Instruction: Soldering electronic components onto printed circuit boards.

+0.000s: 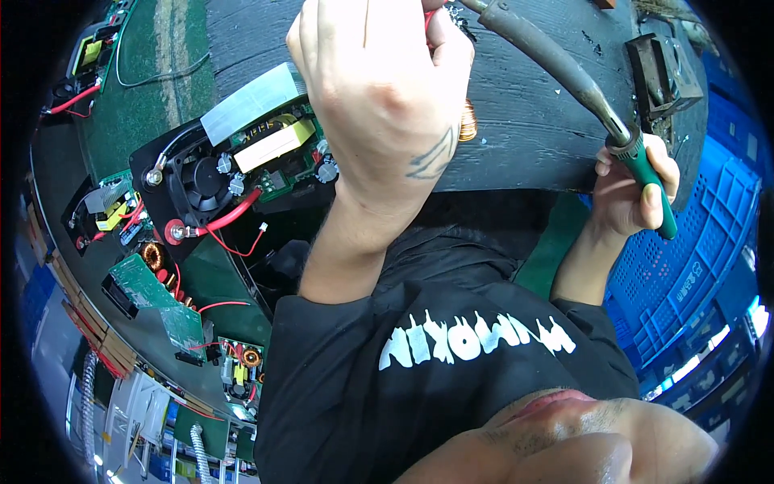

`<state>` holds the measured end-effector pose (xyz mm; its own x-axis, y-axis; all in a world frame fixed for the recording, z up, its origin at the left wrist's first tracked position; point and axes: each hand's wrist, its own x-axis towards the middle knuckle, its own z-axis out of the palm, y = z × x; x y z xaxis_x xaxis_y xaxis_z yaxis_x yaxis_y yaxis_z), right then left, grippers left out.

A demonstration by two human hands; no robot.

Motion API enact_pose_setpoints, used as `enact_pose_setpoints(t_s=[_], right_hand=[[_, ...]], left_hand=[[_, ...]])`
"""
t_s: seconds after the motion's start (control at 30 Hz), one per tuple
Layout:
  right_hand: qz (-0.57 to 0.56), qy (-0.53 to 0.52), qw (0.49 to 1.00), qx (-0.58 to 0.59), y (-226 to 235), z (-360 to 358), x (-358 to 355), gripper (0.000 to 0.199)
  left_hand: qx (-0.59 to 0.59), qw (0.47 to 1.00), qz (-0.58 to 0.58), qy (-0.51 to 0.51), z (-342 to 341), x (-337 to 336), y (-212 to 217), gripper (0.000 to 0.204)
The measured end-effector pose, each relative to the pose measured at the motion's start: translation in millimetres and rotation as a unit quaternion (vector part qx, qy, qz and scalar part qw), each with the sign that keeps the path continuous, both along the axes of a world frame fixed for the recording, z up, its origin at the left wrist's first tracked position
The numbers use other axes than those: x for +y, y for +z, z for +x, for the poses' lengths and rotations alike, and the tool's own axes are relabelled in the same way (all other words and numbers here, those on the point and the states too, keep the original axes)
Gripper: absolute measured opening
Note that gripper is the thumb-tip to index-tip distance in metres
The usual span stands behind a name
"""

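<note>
My right hand (pixel 633 189) is closed round the green handle of a soldering iron (pixel 556 68). Its grey metal shaft slants up and left, and the tip end comes close to the fingers of my left hand (pixel 387 89). Those fingers are bent closed, and a short piece of red wire (pixel 429 18) shows by the thumb; the rest of the grip is hidden. Under and left of my left wrist lies a circuit board with a silver heatsink (pixel 254 101), a yellow transformer (pixel 274 145) and a black fan (pixel 199 184). A copper coil (pixel 468 121) peeks out right of the hand.
The dark wooden work surface (pixel 524 153) carries a metal iron stand (pixel 665 77) at the right. Blue plastic crates (pixel 673 242) stand beyond it. Several more circuit boards (pixel 157 298) with coils and red wires lie at the left. A thick red cable (pixel 230 214) leaves the fan panel.
</note>
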<state>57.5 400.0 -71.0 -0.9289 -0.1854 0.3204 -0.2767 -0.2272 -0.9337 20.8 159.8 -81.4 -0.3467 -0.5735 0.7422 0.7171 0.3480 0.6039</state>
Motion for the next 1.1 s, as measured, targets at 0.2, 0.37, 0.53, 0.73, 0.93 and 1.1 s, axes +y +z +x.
enact_pose_setpoints(t_s=[0.2,0.37,0.53,0.73,0.93,1.1], right_hand=[[0.068,0.038,0.994,0.075,3,-7,7,0.038],[0.082,0.054,0.991,0.092,3,-7,11,0.038],[0.054,0.052,0.995,0.067,0,-7,7,0.04],[-0.064,0.014,0.997,-0.033,-15,-2,1,0.044],[-0.103,-0.072,0.989,-0.075,-17,2,3,0.045],[-0.157,-0.069,0.979,-0.114,-19,1,4,0.046]], left_hand=[[0.01,1.0,0.024,-0.007,-2,2,-1,0.022],[-0.004,1.0,0.01,-0.003,0,1,1,0.022],[0.0,1.0,-0.011,0.01,0,-1,1,0.022],[-0.008,1.0,0.001,-0.004,3,-4,4,0.021],[-0.356,0.859,-0.351,0.11,30,-7,47,0.02],[-0.34,0.887,-0.298,0.096,29,-10,38,0.019]])
